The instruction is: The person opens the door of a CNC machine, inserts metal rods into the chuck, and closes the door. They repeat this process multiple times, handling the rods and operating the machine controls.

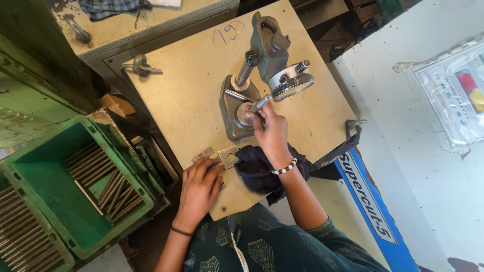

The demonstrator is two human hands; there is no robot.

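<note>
Steel rod [260,104] sits pinched in the right hand [270,132] under the dial gauge [291,83] (seat it square on the anvil [244,114]); left hand [199,187] lies flat, fingers loosely curled, holding nothing, on the worktop [191,95] just beside a dark cloth [257,168].

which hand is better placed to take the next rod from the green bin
Left, probably. The left hand rests flat at the table's near edge, closest to the green bin of rods. The right hand is holding a rod on the gauge stand.
</note>
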